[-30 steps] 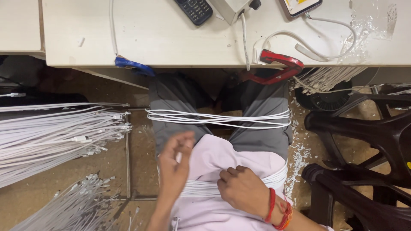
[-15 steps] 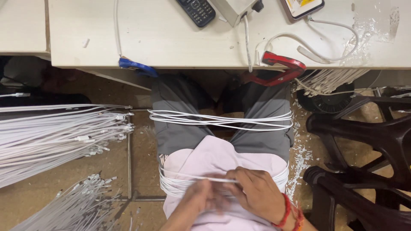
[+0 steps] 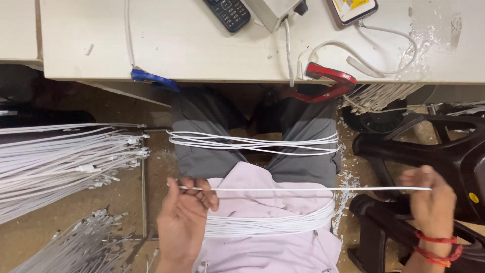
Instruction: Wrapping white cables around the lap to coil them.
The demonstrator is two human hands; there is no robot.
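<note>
One thin white wire (image 3: 313,189) stretched taut and level across the lower middle of the frame, its left end pinched in the left hand (image 3: 184,217), its right end gripped by the right hand (image 3: 428,202) at far right. Just below it, a white wire bundle (image 3: 268,223) sags across the lap.

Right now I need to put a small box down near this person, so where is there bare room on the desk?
The desk is bare between the thin white cord at left and the black phone. Its right end is crowded: grey box, looping cable, red clamp, clear plastic scraps. The lap holds white wires.
</note>
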